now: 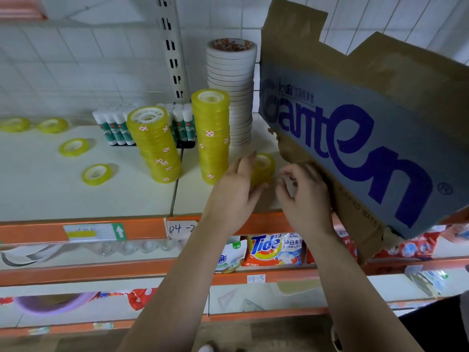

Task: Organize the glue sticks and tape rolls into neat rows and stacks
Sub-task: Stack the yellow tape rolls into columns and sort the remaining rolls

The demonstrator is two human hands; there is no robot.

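Note:
Two tall stacks of yellow tape rolls stand on the white shelf, one leaning (154,146) and one upright (212,134). Behind them rises a taller stack of white tape rolls (232,92). A block of white and green glue sticks (119,127) stands upright at the back. My left hand (236,189) holds a short stack of yellow tape rolls (264,166) from its left side. My right hand (302,196) is curled beside it, pinching something small and pale that I cannot make out. Several single yellow rolls (96,174) lie loose at the left.
A large cardboard water box (355,128) leans over the shelf's right side, just behind my right hand. The orange shelf edge (83,232) runs along the front. Detergent bags (269,250) sit on the shelf below.

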